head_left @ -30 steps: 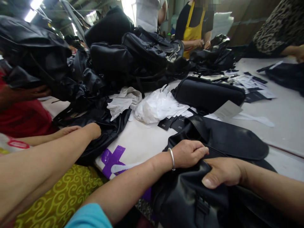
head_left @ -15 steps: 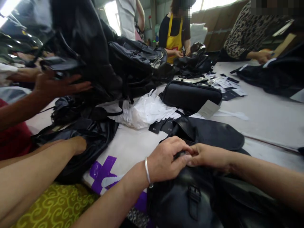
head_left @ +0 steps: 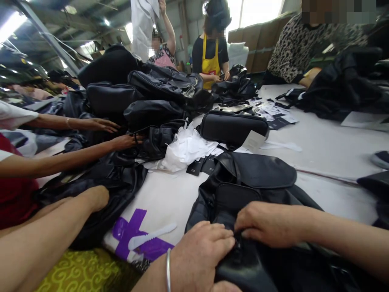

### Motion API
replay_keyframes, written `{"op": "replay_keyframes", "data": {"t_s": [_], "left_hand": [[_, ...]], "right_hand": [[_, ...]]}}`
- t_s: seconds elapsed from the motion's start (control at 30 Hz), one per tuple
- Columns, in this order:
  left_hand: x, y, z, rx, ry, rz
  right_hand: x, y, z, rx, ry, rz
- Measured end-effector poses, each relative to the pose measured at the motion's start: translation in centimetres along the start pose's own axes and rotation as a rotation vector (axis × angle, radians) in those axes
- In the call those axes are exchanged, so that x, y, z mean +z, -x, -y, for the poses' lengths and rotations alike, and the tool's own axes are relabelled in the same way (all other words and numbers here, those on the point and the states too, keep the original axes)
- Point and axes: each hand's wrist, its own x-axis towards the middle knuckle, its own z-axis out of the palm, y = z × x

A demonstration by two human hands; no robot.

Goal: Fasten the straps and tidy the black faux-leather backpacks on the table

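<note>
A black leather-look backpack lies on the table in front of me, its flap turned back at the top. My left hand, wearing a silver bangle, grips the front of the bag, fingers bent over it and thumb lower down. Close by, my right hand is closed, fingers pinched on the bag's front beside a dark buckle. Its fingertips are partly hidden, so the exact part pinched does not show. The two hands almost touch.
Beyond the backpack lie a white plastic bag of tags, black cards and a black box-shaped bag. Purple tape and a white plastic strip mark the near table edge. Co-workers' arms reach in from the left beside piled bags.
My hands have moved down the backpack and slightly apart; the buckle they were around is now less covered. At left, a co-worker's lifted black bag is down, and both their hands reach into the pile.
</note>
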Motion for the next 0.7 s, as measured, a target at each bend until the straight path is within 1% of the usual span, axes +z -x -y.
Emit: {"op": "replay_keyframes", "data": {"t_s": [0.03,0.07,0.1,0.13,0.2,0.23,0.27,0.3,0.33,0.4,0.43,0.5,0.53,0.6,0.63,0.67,0.7], "left_hand": [[-0.2,0.0,-0.3,0.005,0.023,-0.031],[-0.4,0.1,-0.6,0.007,0.038,-0.064],[-0.6,0.3,-0.8,0.002,0.045,-0.104],[-0.7,0.6,-1.1,-0.012,0.041,-0.157],[-0.8,1.2,-1.5,-0.048,0.016,-0.286],[-0.6,1.4,-1.6,-0.053,0.0,-0.353],[-0.4,1.7,-1.7,-0.038,-0.021,-0.414],[-0.1,1.8,-1.7,0.006,-0.048,-0.46],[0.3,1.8,-1.7,0.075,-0.079,-0.488],[1.2,1.5,-1.7,0.216,-0.149,-0.488],[1.6,1.3,-1.7,0.26,-0.182,-0.482],[2.3,0.9,-1.6,0.277,-0.23,-0.494],[2.6,0.7,-1.6,0.265,-0.247,-0.505],[3.0,0.4,-1.3,0.252,-0.269,-0.518],[3.3,0.3,-1.0,0.256,-0.272,-0.528],[3.5,0.3,-0.7,0.264,-0.271,-0.552],[3.7,0.2,-0.4,0.271,-0.262,-0.595]], "right_hand": [[0.1,0.5,0.2,-0.019,-0.022,0.057],[0.2,0.9,0.4,-0.007,-0.028,0.071],[0.2,1.3,0.5,0.031,-0.02,0.035],[0.1,1.7,0.7,0.078,-0.01,-0.029],[-0.4,2.6,1.3,0.135,-0.022,-0.151],[-0.6,3.0,1.7,0.135,-0.046,-0.177],[-0.7,3.5,2.3,0.12,-0.075,-0.169],[-0.6,3.9,2.9,0.101,-0.093,-0.14],[-0.3,4.3,3.5,0.095,-0.087,-0.102],[0.9,4.9,4.5,0.149,0.012,-0.054],[1.6,5.1,4.8,0.191,0.085,-0.052],[2.3,5.3,5.0,0.24,0.17,-0.062],[2.1,5.4,4.9,0.226,0.156,-0.061],[0.9,5.5,3.8,0.141,0.03,-0.063],[-0.1,5.4,3.0,0.121,-0.045,-0.096],[-1.2,5.3,1.9,0.134,-0.112,-0.161],[-2.2,5.0,0.7,0.197,-0.168,-0.263]]}}
